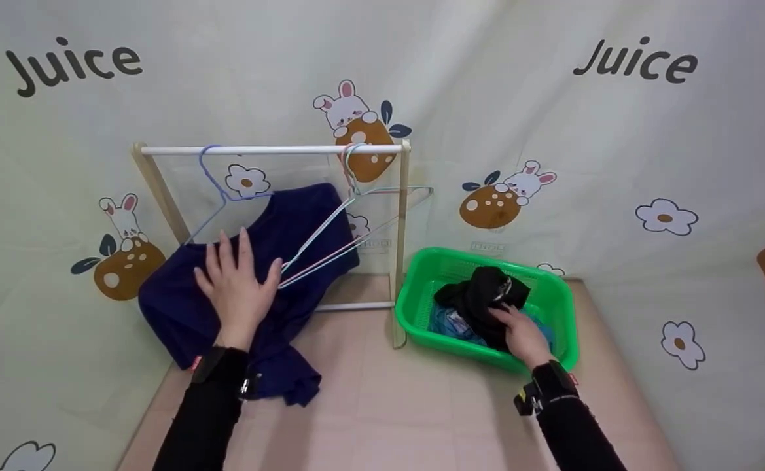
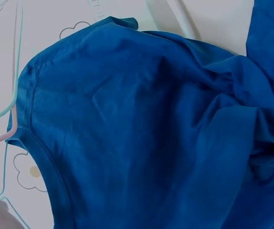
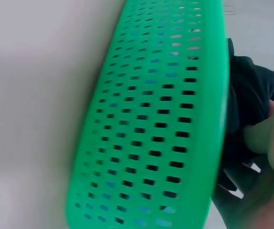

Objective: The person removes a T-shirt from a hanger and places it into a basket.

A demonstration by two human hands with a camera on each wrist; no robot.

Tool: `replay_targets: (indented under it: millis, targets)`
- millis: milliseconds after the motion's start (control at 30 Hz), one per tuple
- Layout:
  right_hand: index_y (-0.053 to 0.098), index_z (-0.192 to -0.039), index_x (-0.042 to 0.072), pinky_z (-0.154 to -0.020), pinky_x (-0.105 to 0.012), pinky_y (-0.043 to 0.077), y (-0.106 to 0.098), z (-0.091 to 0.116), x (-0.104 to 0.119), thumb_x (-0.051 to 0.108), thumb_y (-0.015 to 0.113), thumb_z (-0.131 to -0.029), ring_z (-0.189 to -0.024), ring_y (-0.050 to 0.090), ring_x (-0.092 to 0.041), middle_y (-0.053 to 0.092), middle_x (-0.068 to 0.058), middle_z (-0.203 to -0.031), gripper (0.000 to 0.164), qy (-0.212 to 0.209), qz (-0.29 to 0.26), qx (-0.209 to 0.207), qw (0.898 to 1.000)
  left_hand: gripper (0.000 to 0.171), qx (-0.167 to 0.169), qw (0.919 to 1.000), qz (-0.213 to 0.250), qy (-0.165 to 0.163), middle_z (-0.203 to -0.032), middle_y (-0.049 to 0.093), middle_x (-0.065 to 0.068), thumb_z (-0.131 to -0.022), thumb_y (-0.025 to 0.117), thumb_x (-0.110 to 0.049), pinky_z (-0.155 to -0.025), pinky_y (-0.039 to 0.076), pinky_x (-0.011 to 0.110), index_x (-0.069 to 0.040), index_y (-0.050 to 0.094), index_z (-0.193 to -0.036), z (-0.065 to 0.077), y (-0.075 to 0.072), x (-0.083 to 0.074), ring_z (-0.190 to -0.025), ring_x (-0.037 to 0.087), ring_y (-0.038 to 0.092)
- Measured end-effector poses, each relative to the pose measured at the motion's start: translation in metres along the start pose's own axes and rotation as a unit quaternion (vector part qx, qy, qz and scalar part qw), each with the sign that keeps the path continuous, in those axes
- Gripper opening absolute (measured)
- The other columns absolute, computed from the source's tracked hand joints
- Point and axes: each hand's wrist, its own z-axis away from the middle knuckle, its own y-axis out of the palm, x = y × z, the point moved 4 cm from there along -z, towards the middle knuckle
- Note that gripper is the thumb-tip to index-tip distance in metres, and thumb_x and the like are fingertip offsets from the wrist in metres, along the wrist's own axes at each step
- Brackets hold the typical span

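Note:
A navy long-sleeved shirt (image 1: 310, 229) hangs from a blue hanger (image 1: 209, 171) on the rack's top bar, tilted, with part of it lying on the table. My left hand (image 1: 241, 294) spreads its fingers over the shirt's front, thumb beside the tips of the pink and mint hangers (image 1: 320, 229). Blue cloth (image 2: 127, 119) fills most of the left wrist view. To the right, my right hand (image 1: 525, 332) reaches into a green basket (image 1: 569, 327) and grips a black garment (image 1: 480, 297), seen also beyond the basket's rim as black cloth (image 3: 251, 86) in the right wrist view.
The small rack has a white top bar (image 1: 284, 150), wooden posts (image 1: 400, 242) and a white lower bar (image 1: 356, 306). Blue clothing (image 1: 451, 326) lies under the black garment in the basket. A printed curtain (image 1: 487, 118) stands behind and along both sides of the table (image 1: 382, 412).

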Motion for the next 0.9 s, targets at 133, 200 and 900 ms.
replay_targets:
  millis: [133, 200, 900]
  targets:
    - [0.064, -0.130, 0.003, -0.101, -0.059, 0.039, 0.008, 0.005, -0.003, -0.011, 0.045, -0.094, -0.127, 0.046, -0.049, 0.051, -0.030, -0.138, 0.043, 0.004, 0.014, 0.015, 1.000, 0.079, 0.003, 1.0000, -0.001, -0.001, -0.160, 0.022, 0.021, -0.094, 0.058, -0.054, -0.111, 0.002, 0.067, -0.014, 0.030, -0.156, -0.008, -0.001, -0.002, -0.146, 0.044, 0.013]
    - [0.065, -0.128, 0.003, -0.100, -0.058, 0.040, 0.010, 0.007, -0.005, -0.011, 0.044, -0.094, -0.126, 0.047, -0.049, 0.052, -0.030, -0.136, 0.043, 0.000, 0.023, 0.019, 1.000, 0.080, 0.008, 0.9999, -0.004, -0.006, -0.160, 0.021, 0.020, -0.094, 0.056, -0.055, -0.111, 0.002, 0.066, -0.015, 0.028, -0.157, -0.012, -0.003, -0.003, -0.145, 0.044, 0.014]
    - [0.071, -0.113, 0.005, -0.104, -0.064, 0.031, -0.017, 0.024, -0.003, 0.022, 0.074, -0.088, -0.136, 0.031, -0.053, 0.030, -0.032, -0.153, 0.030, -0.028, -0.046, -0.083, 0.995, 0.088, 0.093, 0.9931, 0.006, -0.072, -0.162, 0.010, 0.023, -0.094, 0.049, -0.061, -0.110, 0.001, 0.068, -0.007, 0.020, -0.158, -0.057, -0.027, 0.006, -0.147, 0.045, 0.004]
